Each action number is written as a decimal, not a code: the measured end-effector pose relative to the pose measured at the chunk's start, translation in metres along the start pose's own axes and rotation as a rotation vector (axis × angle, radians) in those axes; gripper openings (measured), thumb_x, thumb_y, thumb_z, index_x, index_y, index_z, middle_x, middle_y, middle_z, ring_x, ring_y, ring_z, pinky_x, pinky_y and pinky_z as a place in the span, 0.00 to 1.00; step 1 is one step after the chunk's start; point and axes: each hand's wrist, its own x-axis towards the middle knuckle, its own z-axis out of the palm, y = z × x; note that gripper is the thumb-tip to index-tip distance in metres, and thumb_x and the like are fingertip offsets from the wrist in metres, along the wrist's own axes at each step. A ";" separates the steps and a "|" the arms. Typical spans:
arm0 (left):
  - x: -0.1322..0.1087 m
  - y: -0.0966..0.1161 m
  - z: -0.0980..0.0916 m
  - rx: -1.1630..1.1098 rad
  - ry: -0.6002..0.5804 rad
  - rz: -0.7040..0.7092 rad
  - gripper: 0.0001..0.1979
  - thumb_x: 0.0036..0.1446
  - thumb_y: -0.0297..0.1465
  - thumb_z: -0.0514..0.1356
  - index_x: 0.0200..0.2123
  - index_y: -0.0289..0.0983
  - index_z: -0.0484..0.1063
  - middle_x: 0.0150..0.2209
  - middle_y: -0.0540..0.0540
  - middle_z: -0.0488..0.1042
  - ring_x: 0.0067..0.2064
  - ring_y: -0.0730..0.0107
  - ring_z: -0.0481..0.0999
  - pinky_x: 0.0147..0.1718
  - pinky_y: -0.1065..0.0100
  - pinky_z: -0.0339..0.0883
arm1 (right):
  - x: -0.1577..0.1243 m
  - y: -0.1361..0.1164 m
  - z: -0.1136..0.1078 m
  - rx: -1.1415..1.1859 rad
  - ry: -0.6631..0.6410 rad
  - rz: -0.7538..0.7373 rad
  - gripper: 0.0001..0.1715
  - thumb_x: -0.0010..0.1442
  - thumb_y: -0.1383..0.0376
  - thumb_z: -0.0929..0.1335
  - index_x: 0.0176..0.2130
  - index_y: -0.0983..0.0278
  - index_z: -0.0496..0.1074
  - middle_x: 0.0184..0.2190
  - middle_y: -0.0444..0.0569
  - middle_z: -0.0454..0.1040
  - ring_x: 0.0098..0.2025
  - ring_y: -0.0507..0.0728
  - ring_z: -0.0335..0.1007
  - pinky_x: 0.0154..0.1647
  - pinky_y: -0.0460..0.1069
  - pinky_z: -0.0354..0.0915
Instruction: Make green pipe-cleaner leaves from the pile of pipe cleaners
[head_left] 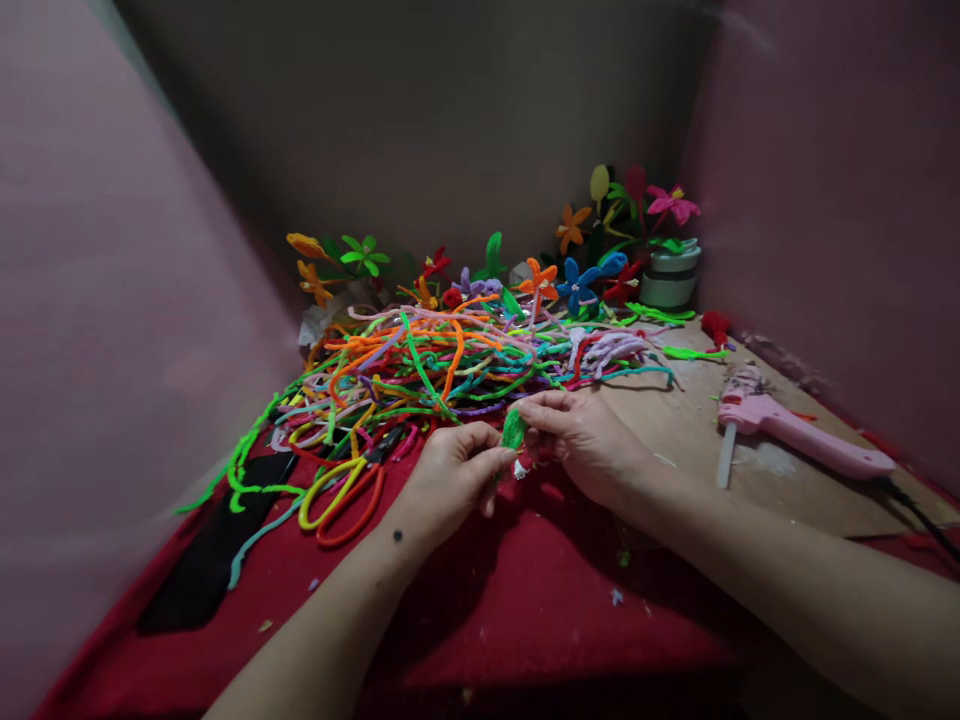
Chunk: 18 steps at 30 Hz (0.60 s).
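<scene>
Between my two hands, over the front of the red cloth [480, 620], is a small green piece of bent pipe cleaner [514, 430]. My left hand [459, 470] pinches its lower left side with thumb and fingers. From the right, my right hand [577, 435] grips its upper end with closed fingertips. A small white bit [519, 469] shows just under the green piece; I cannot make out what it is. Just beyond my hands lies a large tangled heap of coloured pipe cleaners [450, 360].
Scissors with yellow and red handles [341, 500] lie left of my hands, near a black flat object [217, 545]. A pink glue gun [806, 430] rests on a board [637, 405] at right. Pipe-cleaner flowers [577, 285] and a pale green pot [670, 275] stand behind.
</scene>
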 end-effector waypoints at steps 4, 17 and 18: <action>-0.001 0.003 -0.001 -0.097 -0.067 -0.057 0.09 0.48 0.31 0.59 0.21 0.33 0.65 0.11 0.55 0.63 0.12 0.82 0.58 0.13 0.77 0.47 | 0.001 -0.001 0.001 0.087 -0.054 0.036 0.10 0.43 0.64 0.72 0.24 0.67 0.69 0.17 0.41 0.67 0.18 0.47 0.59 0.20 0.45 0.55; 0.001 -0.008 -0.008 -0.316 -0.197 -0.037 0.10 0.51 0.34 0.59 0.24 0.32 0.68 0.18 0.51 0.68 0.13 0.84 0.58 0.12 0.77 0.43 | -0.001 0.001 0.003 0.205 -0.148 0.062 0.11 0.46 0.64 0.72 0.31 0.68 0.73 0.21 0.45 0.71 0.22 0.50 0.65 0.22 0.46 0.59; 0.000 -0.008 -0.009 -0.336 -0.211 -0.035 0.10 0.50 0.34 0.59 0.24 0.32 0.68 0.19 0.50 0.68 0.13 0.85 0.58 0.12 0.77 0.43 | -0.001 0.000 0.003 0.221 -0.156 0.070 0.10 0.46 0.64 0.72 0.31 0.68 0.73 0.21 0.45 0.71 0.22 0.50 0.65 0.23 0.46 0.60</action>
